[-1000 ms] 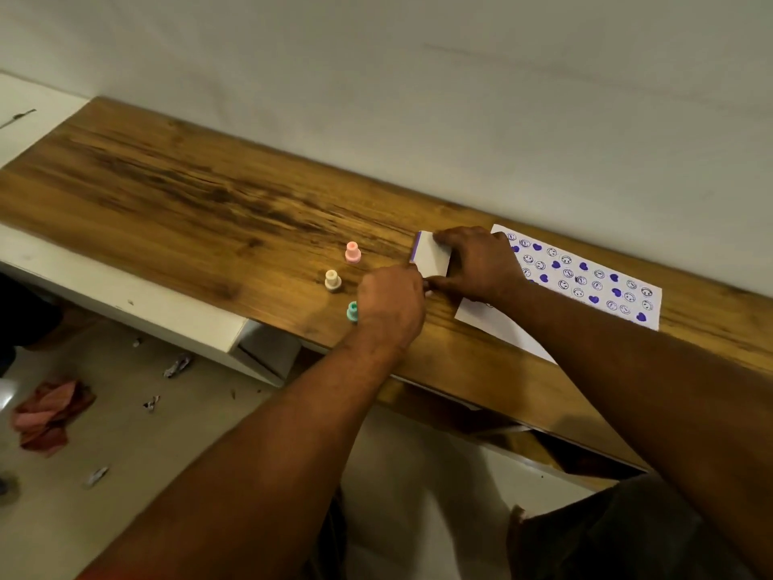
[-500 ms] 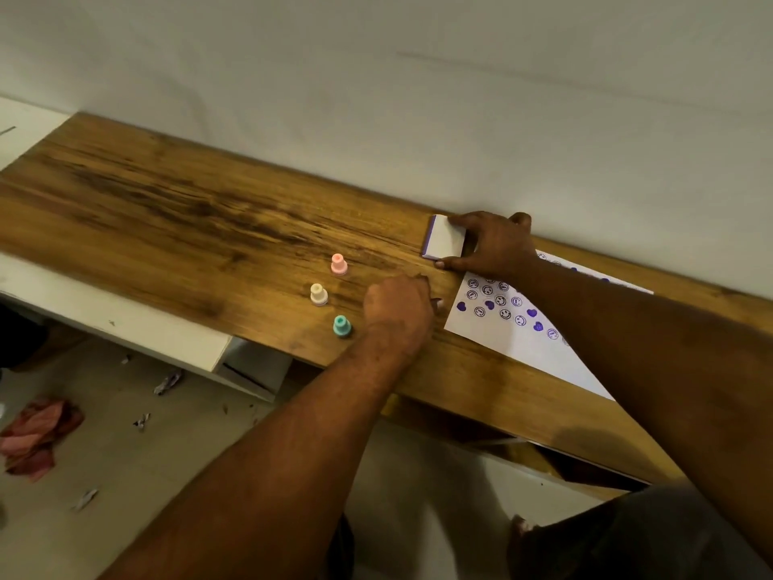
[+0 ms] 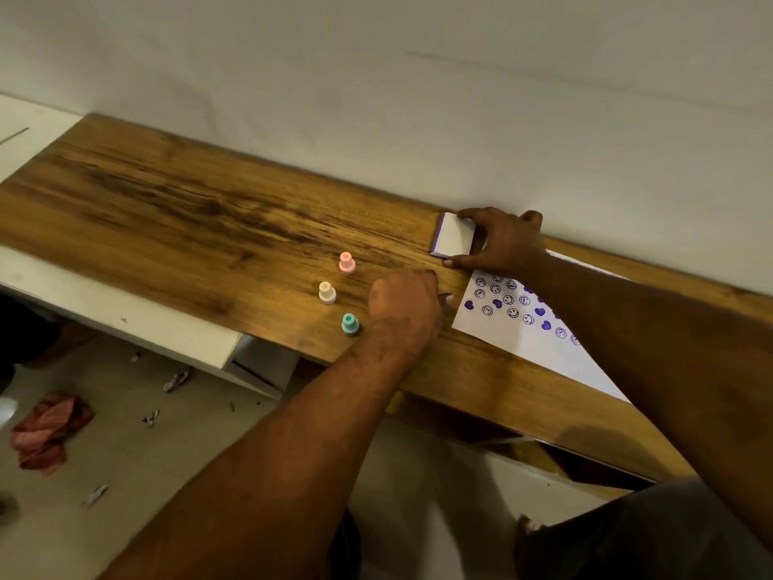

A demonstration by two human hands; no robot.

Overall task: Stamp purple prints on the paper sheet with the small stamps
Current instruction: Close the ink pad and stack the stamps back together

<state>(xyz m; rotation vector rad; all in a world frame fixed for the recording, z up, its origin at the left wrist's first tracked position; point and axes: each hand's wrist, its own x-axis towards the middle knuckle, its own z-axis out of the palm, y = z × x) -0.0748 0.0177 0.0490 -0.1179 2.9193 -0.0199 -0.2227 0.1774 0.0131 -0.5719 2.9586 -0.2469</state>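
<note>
1. Paper sheet [image 3: 531, 341] lay on the right part of the wooden tabletop [image 3: 188, 219], slanted to the table's edge, its near corner just past the left hand. Purple hearts and smiley faces covered the upper part of it; the lower part was blank, and the right forearm hid its far side.
2. The right hand [image 3: 502, 242] reached across the sheet to a white box with a purple edge [image 3: 454, 236], probably an ink pad, near the wall. Thumb and fingers were clamped on its opposite sides, and the box rested on the wood just beyond the paper's top corner.
3. The left hand [image 3: 403, 305] rested on the tabletop beside the paper's left edge, curled into a loose fist. Its fingertips were turned away from the camera, so I could not tell whether they pinched a stamp.
4. 3 small stamps stood upright on the wood, to the left of that hand and apart from each other: a pink stamp [image 3: 347, 262] farthest back, a cream stamp [image 3: 327, 292] in the middle, and a teal stamp [image 3: 350, 324] nearest the table's front edge, close beside the left wrist.
5. Below the table, a reddish cloth [image 3: 46, 433] and scraps of litter lay on the pale floor.
</note>
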